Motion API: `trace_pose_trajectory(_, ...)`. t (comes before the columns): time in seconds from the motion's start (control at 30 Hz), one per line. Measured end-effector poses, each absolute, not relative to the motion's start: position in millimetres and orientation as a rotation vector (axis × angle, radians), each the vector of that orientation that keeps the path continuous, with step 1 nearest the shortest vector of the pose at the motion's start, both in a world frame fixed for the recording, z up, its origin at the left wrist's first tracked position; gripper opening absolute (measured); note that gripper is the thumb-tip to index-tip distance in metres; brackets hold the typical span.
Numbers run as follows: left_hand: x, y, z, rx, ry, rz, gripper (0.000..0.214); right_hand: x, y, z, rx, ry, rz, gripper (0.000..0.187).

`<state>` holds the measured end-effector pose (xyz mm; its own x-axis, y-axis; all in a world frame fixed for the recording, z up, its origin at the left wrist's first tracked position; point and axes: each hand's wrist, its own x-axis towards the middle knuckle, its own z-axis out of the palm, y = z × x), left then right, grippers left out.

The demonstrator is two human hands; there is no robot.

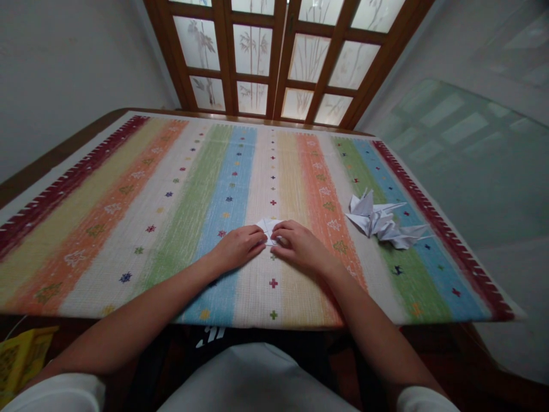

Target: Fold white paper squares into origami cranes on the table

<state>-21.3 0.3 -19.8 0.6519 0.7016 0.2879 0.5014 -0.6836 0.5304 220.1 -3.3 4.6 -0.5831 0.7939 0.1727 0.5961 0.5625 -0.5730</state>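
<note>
A small folded piece of white paper (267, 225) lies on the striped tablecloth (253, 292), in the middle in front of me. Crease lines show on its surface. My left hand (243, 245) grips its left side, fingers bent and closed together at the edge. From the right, my right hand (297, 243) pinches the other side between thumb and fingers. Both hands rest low over the cloth, and the fingers cover the paper's sides and part of its near edge. Over to the right sits a cluster of folded white paper cranes (377, 220), touching one another.
A wooden door with patterned glass panes (253, 51) stands beyond the table. A greenish glass panel (472, 160) leans by the right wall. At the lower left, below the table edge, is a yellow plastic basket (26, 357).
</note>
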Motion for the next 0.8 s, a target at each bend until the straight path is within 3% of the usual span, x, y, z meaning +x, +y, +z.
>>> trace_pose_trajectory(0.27,-21.9,2.7,-17.6,2.371,0.960,0.691,0.026,221.7,1.6,1.4,-1.148,-2.347,0.675,0.007)
trace_pose_trajectory(0.47,-25.5,4.0,-15.8,2.341,0.960,0.702,0.019,226.2,8.5,-4.9,-1.085,-2.319,0.749,0.005)
trace_pose_trajectory(0.7,-26.8,4.8,-13.5,2.376,1.030,0.690,0.022,221.5,11.9,-6.5,-1.134,-2.315,0.673,0.017)
trace_pose_trajectory(0.8,-27.5,4.4,-14.0,2.377,1.065,0.702,0.023,215.5,11.2,-6.3,-1.230,-2.268,0.624,0.012)
